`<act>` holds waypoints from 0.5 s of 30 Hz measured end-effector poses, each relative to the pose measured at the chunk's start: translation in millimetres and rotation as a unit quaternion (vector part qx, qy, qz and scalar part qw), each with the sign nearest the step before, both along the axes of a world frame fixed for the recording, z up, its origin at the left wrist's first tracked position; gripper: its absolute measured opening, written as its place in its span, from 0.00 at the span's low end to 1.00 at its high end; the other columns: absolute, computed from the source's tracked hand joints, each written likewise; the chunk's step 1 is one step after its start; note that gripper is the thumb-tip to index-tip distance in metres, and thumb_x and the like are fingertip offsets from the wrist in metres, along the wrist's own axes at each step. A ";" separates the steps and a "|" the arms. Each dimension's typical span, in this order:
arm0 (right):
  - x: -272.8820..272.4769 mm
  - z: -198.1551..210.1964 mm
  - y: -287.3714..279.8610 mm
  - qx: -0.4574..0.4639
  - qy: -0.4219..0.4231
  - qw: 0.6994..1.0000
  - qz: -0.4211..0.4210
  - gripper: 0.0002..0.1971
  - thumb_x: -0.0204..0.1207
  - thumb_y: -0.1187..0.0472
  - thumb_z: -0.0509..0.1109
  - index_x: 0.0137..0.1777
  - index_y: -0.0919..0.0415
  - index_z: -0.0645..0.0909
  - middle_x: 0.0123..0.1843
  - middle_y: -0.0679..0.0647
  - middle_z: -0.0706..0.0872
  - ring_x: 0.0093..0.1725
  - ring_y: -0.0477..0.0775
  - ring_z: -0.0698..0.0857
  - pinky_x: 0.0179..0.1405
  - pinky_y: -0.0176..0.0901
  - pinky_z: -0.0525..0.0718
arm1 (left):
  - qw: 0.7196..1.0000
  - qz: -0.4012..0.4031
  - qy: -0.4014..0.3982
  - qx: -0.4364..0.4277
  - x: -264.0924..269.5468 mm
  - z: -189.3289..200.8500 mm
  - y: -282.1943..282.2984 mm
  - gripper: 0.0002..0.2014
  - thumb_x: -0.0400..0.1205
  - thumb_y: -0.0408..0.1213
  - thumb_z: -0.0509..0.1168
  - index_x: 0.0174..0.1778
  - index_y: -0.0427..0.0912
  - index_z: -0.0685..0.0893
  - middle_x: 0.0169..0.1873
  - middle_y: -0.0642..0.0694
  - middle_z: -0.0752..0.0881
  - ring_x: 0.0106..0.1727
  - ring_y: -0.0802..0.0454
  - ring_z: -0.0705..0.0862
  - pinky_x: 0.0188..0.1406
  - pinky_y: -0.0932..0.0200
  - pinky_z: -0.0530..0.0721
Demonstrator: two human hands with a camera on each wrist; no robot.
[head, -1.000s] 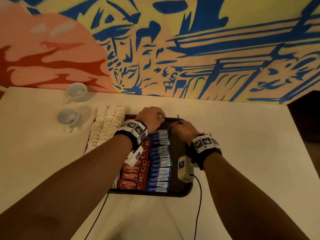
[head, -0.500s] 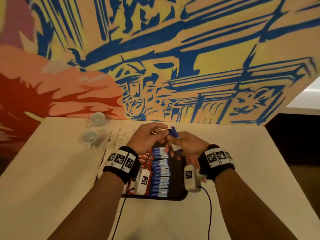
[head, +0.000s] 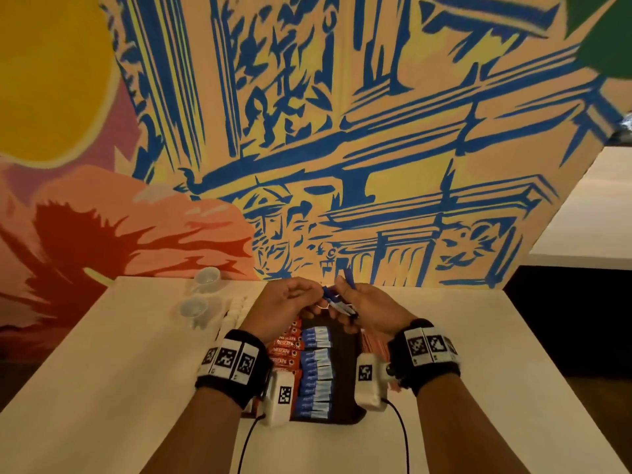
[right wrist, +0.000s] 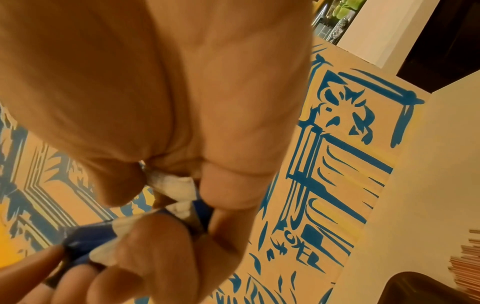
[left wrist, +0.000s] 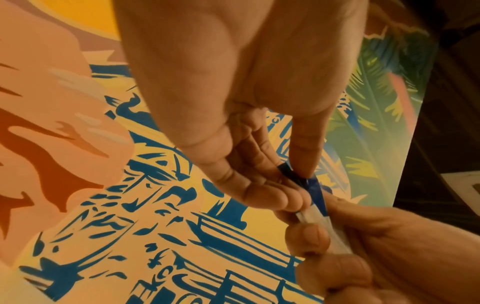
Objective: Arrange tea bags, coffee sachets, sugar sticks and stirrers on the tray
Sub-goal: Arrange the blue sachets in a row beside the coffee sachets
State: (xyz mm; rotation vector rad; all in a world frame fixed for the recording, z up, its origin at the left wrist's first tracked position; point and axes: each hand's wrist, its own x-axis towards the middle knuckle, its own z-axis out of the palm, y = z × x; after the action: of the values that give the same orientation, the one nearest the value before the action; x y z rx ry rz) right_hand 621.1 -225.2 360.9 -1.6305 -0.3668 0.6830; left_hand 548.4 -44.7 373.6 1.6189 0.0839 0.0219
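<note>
Both hands are raised above the far end of the dark tray. My right hand grips a small bunch of blue-and-white sugar sticks; in the right wrist view the sticks sit between its thumb and curled fingers. My left hand pinches the blue end of one stick between thumb and fingers. On the tray lie a column of red Nescafe sachets and a column of blue-and-white sticks.
Two white cups stand at the table's far left. A row of white pieces lies along the tray's left side. An orange-striped stack lies at its right. The painted wall rises just behind the table.
Both hands have lifted off the tray's far end and come together. The right hand now carries the blue sticks and the left has pinched one. The head view has tilted up.
</note>
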 end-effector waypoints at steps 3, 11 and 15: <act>-8.8 0.8 -3.6 -0.019 -0.042 0.999 0.008 0.22 0.89 0.43 0.58 0.48 0.61 0.83 0.38 0.54 0.85 0.33 0.49 0.77 0.30 0.41 0.76 | 1.000 0.001 -0.009 -0.009 -10.4 2.9 -5.2 0.08 0.84 0.36 0.69 0.53 0.36 0.89 0.43 0.37 0.92 0.43 0.47 0.89 0.48 0.57 0.87; -29.4 -13.1 -15.6 -0.046 -0.059 0.997 -0.015 0.18 0.90 0.48 0.60 0.46 0.60 0.80 0.38 0.59 0.76 0.30 0.47 0.69 0.29 0.40 0.68 | 1.000 0.005 -0.010 0.009 -26.0 -11.5 -15.7 0.06 0.82 0.29 0.71 0.53 0.35 0.89 0.42 0.38 0.93 0.43 0.49 0.91 0.45 0.62 0.87; -30.2 -14.2 -18.2 -0.074 -0.055 0.995 -0.036 0.19 0.90 0.47 0.59 0.43 0.57 0.81 0.36 0.55 0.74 0.28 0.46 0.69 0.30 0.39 0.68 | 1.000 0.006 -0.017 0.023 -29.1 -12.5 -18.2 0.07 0.85 0.33 0.68 0.53 0.35 0.90 0.42 0.39 0.93 0.44 0.47 0.91 0.45 0.62 0.87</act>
State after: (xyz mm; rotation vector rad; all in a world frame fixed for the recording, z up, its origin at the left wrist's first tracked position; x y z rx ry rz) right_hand 590.9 -243.4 346.6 -1.8179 -0.3423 0.5790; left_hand 519.4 -62.9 361.2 1.6635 0.0677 0.0601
